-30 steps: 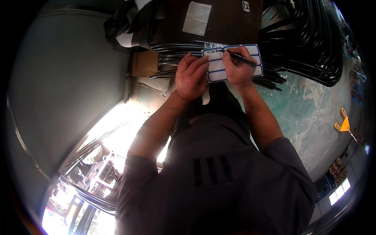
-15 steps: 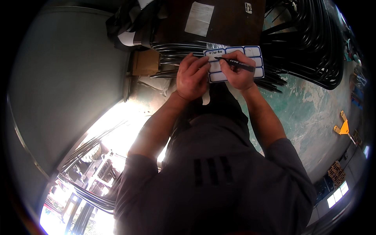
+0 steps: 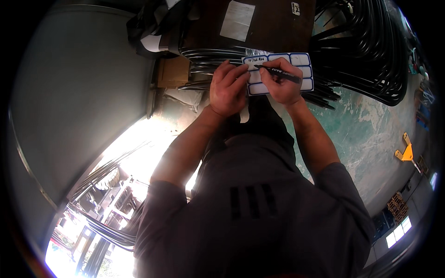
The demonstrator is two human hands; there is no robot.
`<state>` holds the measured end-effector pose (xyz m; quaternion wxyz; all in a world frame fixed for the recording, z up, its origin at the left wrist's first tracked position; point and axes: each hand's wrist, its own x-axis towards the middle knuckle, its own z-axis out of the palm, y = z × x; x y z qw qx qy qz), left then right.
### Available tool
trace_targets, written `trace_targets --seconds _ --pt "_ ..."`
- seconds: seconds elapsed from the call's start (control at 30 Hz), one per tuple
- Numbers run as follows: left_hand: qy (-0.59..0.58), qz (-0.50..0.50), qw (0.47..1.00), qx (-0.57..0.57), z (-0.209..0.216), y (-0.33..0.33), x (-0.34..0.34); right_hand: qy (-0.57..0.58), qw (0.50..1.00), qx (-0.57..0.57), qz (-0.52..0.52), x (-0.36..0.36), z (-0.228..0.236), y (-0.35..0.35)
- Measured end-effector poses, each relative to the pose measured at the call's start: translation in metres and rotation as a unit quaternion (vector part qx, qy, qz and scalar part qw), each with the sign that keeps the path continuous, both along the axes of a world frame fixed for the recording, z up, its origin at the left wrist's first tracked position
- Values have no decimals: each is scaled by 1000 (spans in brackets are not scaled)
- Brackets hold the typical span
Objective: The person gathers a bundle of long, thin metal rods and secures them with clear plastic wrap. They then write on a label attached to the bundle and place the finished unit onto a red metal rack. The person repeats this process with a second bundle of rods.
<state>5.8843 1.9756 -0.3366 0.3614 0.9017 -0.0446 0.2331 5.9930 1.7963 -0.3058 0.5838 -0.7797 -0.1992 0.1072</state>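
- Label sheet (image 3: 257, 86): white, blue-bordered cells, in front of the person's body, between the two hands; use it as landmark.
- Right hand (image 3: 281, 85): over the middle of the sheet, fingers pinching a black marker (image 3: 285, 75), barrel slanting down to the right.
- Marker tip: at the sheet's upper-left cell, just under a line of handwriting; tip contact too small to tell.
- Left hand (image 3: 228, 90): at the sheet's left edge, fingers bent and close together, tips over the border; can't tell if the thumb pinches from beneath.
- Brown bench (image 3: 287, 34): just above the sheet, with a white paper (image 3: 238, 21) on it; what backs the sheet is unclear.
- Black tubes (image 3: 371, 76): big bundle right of the sheet; more ends poke out around it.
- Doing it well, my call: left fingers steady the edge without covering the cell; light marker pressure, since the sheet may flex; strokes inside the blue border; right palm off wet ink.
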Motion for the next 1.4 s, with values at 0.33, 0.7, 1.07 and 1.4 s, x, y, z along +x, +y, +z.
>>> trace_targets --seconds 0.33,0.7,1.07,1.4 --pt "-2 3 1000 0 1 -2 1 -13 1000 0 20 2 1 0" --pt "-2 7 1000 4 1 -3 0 -38 999 -19 33 -1 6 0" --pt "-7 9 1000 12 4 -4 2 -25 1000 10 -7 -2 0 1" --pt "-8 7 1000 10 2 -3 2 -22 1000 19 -5 -1 -4 -3"
